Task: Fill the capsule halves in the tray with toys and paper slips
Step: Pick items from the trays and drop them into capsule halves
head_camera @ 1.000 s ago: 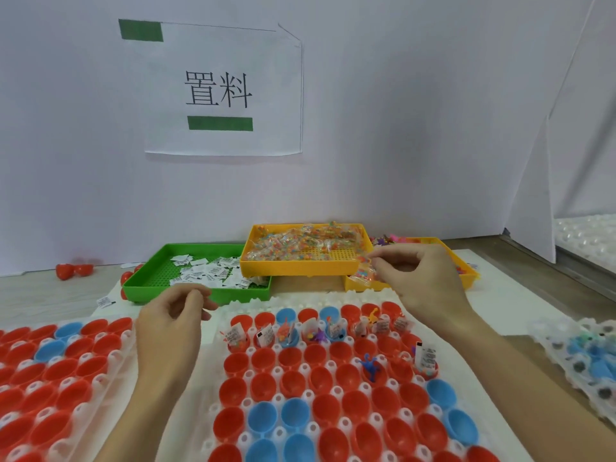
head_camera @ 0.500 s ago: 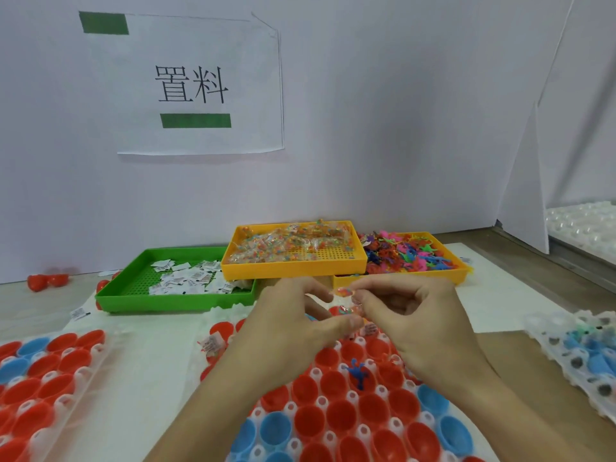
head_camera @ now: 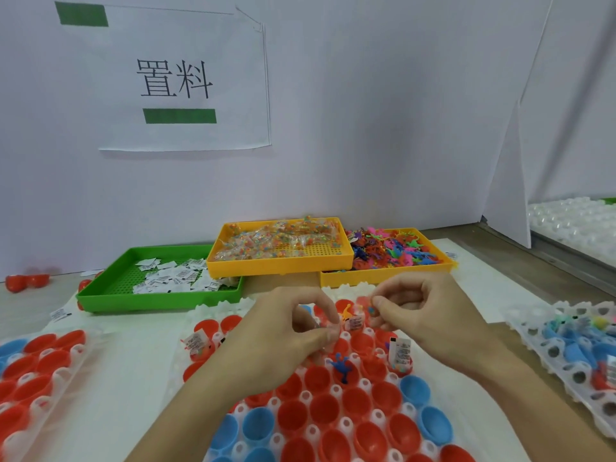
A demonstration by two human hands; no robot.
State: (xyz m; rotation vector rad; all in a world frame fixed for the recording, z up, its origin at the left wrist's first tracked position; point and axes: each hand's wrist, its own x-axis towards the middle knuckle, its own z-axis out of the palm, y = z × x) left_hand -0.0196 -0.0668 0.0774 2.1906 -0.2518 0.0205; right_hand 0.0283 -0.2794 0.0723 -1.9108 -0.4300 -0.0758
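Mid-frame, the left hand point(head_camera: 293, 331) and right hand point(head_camera: 410, 311) each pinch small clear candy packets. Next, I think, drop them into empty red capsule halves point(head_camera: 320, 378).

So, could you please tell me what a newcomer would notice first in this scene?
Probably the two hands, left hand and right hand, pinching small clear packets over the middle capsule tray of red and blue halves. Behind sit a green tray of paper slips and two yellow trays, beneath a wall sign.
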